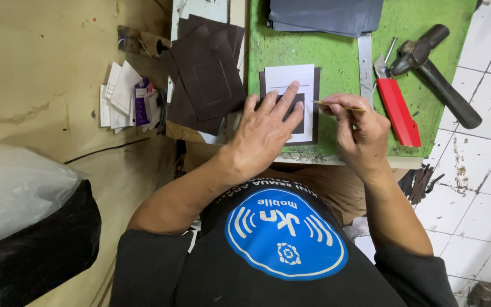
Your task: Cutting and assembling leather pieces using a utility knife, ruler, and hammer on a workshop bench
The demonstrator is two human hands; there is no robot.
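Under my left hand (268, 128) lies a white paper template (308, 85) set on a dark brown leather piece (316, 113), and I press down with fingers spread flat so the two cannot slide against each other. That hand grips nothing; it only pins. My right hand (359, 128) is pinched closed on a thin stick-like tool (336, 105), its tip aimed at the template's right edge, held low like a pen so the tip can follow the edge closely. Both rest on the green cutting mat (336, 57), which covers the surface (410, 162) in front of me. Just right of my hand a red utility knife (396, 111) lies within easy reach, a metal ruler (365, 62) beside it, and a hammer (436, 71) sits farther out on the mat's edge. More dark leather cutouts (206, 74) are stacked to the left, a grey sheet stack (325, 14) lies at the top, and small paper slips (126, 96) lie beyond.
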